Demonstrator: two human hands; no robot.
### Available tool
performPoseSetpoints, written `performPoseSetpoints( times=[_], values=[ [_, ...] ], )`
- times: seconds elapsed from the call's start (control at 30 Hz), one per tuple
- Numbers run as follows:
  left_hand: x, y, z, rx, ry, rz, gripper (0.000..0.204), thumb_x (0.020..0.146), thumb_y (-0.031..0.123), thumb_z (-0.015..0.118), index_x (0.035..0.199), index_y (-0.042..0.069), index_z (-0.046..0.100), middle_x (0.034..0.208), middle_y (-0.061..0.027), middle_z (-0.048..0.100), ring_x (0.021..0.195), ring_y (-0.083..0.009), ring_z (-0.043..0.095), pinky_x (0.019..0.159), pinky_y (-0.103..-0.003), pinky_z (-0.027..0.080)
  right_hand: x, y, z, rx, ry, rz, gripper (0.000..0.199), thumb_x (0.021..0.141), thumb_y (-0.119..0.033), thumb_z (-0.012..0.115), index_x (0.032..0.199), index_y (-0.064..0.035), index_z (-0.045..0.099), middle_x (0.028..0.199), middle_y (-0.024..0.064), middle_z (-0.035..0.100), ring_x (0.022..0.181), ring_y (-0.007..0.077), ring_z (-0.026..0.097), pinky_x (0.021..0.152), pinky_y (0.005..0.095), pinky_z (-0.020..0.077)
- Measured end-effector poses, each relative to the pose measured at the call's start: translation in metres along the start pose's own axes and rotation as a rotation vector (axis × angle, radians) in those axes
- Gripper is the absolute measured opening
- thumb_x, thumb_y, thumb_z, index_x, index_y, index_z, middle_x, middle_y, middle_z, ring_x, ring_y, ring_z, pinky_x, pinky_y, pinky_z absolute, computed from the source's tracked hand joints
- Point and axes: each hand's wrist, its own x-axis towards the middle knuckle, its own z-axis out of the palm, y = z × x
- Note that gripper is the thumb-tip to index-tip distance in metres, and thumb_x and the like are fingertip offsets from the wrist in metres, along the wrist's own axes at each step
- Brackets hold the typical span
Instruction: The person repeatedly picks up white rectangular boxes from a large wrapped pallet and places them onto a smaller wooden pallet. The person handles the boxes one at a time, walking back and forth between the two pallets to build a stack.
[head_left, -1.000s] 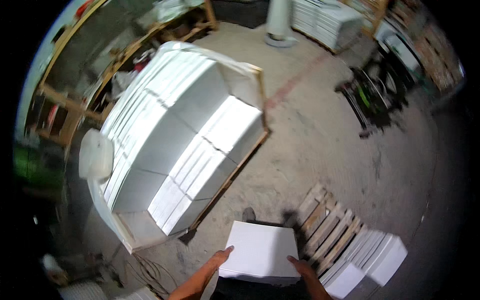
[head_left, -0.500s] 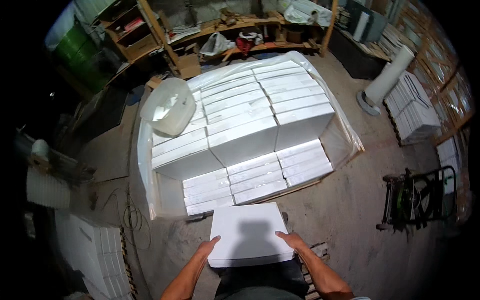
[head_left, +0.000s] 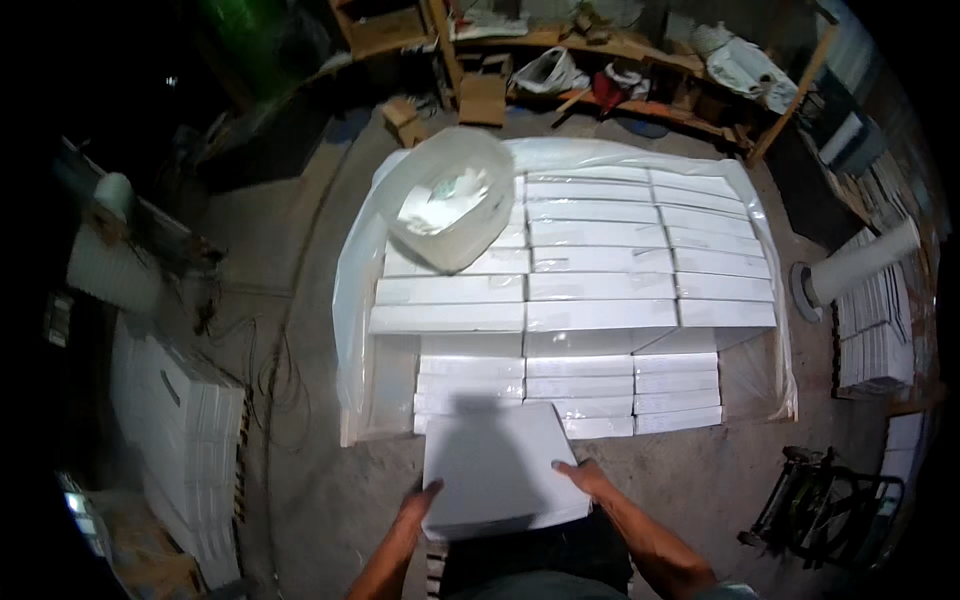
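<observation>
We grip a flat white box (head_left: 497,468) at chest height, left hand (head_left: 418,503) and right hand (head_left: 585,477) clamped on its near corners. Just ahead, the stack of white boxes (head_left: 590,300) on clear plastic sheeting (head_left: 352,290) looks largely built; its near rows sit lower, with a gap at the near-left corner. A plastic bag (head_left: 445,205) rests on top. Bare concrete floor (head_left: 690,480) leaves walking room; a hand cart (head_left: 820,500) stands to the right.
</observation>
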Motion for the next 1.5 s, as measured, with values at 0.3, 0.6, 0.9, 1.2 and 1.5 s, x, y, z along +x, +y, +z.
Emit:
performPoseSetpoints(
  times=[0.3, 0.6, 0.9, 1.2, 1.5],
  values=[
    [0.108, 0.068, -0.041, -0.259, -0.084, -0.119, 0.059, 0.083, 0.032, 0.062, 0.118, -0.012, 0.046, 0.111, -0.0187, 0.056, 0.094, -0.0277, 0.057, 0.078, -0.035, 0.047, 0.062, -0.135, 0.013, -0.044, -0.05, 0.077, 0.078, 0.069, -0.058, 0.065, 0.094, 0.0158, 0.059, 0.089, 0.0218, 0.063, 0.082, 0.0276, 0.062, 0.074, 0.0328, 0.0473],
    [0.106, 0.115, -0.059, -0.557, -0.034, -0.108, 0.052, 0.085, 0.044, 0.05, 0.12, 0.005, 0.049, 0.108, -0.0078, 0.056, 0.095, -0.0239, 0.054, 0.079, -0.037, 0.044, 0.081, -0.17, 0.021, 0.247, -0.124, 0.154, 0.067, 0.078, -0.049, 0.062, 0.103, 0.0122, 0.057, 0.098, 0.0197, 0.062, 0.086, 0.0283, 0.06, 0.076, 0.0336, 0.0471],
    [0.064, 0.162, -0.042, -0.859, -0.013, 0.149, 0.048, 0.091, 0.045, 0.041, 0.122, 0.008, 0.045, 0.115, -0.0086, 0.05, 0.104, -0.0245, 0.05, 0.085, -0.041, 0.042, 0.11, -0.155, 0.034, 1.004, -0.09, 0.25, 0.051, 0.092, -0.039, 0.043, 0.116, 0.0053, 0.049, 0.107, 0.0179, 0.058, 0.1, 0.0265, 0.055, 0.087, 0.0377, 0.0442],
    [0.08, 0.131, -0.015, -0.993, -0.238, 0.182, 0.086, 0.08, 0.065, 0.048, 0.14, 0.012, 0.016, 0.142, -0.011, 0.021, 0.129, -0.0294, 0.025, 0.104, -0.048, 0.026, 0.103, -0.134, 0.046, 1.161, -0.225, 0.058, 0.047, 0.094, -0.037, 0.036, 0.123, -0.0001, 0.045, 0.111, 0.0127, 0.056, 0.1, 0.0236, 0.054, 0.086, 0.0354, 0.044],
    [0.071, 0.126, -0.013, -0.993, 0.069, 0.011, 0.07, 0.085, 0.045, 0.054, 0.134, 0.003, 0.029, 0.132, -0.0144, 0.035, 0.122, -0.0297, 0.035, 0.098, -0.044, 0.033, 0.089, -0.139, 0.054, 0.886, -0.304, 0.06, 0.049, 0.087, -0.034, 0.051, 0.122, -0.0011, 0.044, 0.113, 0.0147, 0.053, 0.1, 0.0242, 0.053, 0.084, 0.0359, 0.0446]
  ],
)
